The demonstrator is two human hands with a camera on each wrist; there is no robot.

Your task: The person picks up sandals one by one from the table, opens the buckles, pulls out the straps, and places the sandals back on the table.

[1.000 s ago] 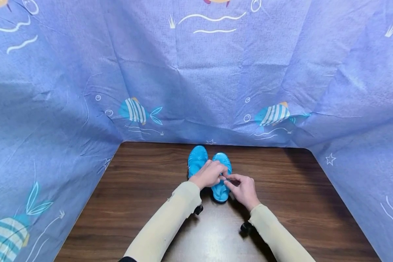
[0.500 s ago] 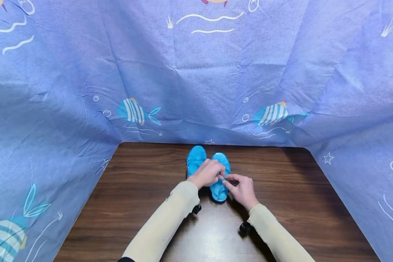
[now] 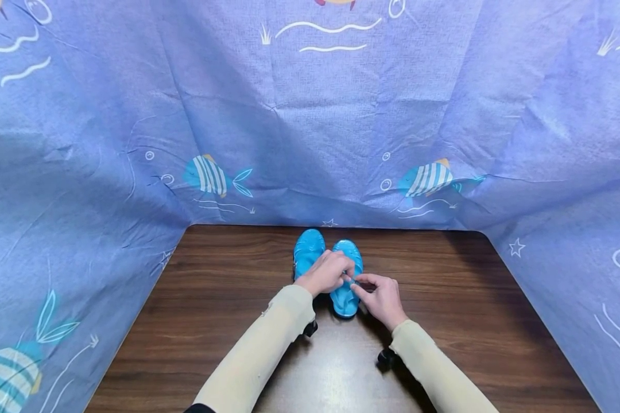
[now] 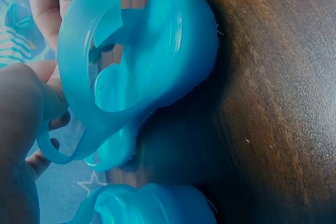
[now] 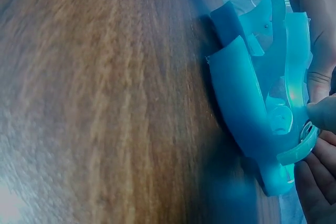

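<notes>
Two glossy blue sandals stand side by side near the table's far edge in the head view, the left one (image 3: pixel 309 250) partly behind my left forearm. My left hand (image 3: pixel 328 271) reaches across the right sandal (image 3: pixel 345 302) and pinches its ankle strap (image 4: pixel 75 51). From the right, my right hand (image 3: pixel 384 296) holds the same strap between thumb and fingers. A small metal buckle (image 5: pixel 305 131) sits at its fingertips in the right wrist view, beside a curved strap end (image 5: pixel 297 153). Whether the strap passes through the buckle I cannot tell.
The dark wood-grain table (image 3: pixel 227 287) spreads around the sandals. A blue cloth with fish drawings (image 3: pixel 336 132) hangs behind the far edge and along both sides. Black wrist cameras (image 3: pixel 386 359) sit under the cream sleeves (image 3: pixel 439 367).
Both hands stay at the right sandal's strap with almost no visible movement. The whole head view has shifted slightly, so things appear a little further left.
</notes>
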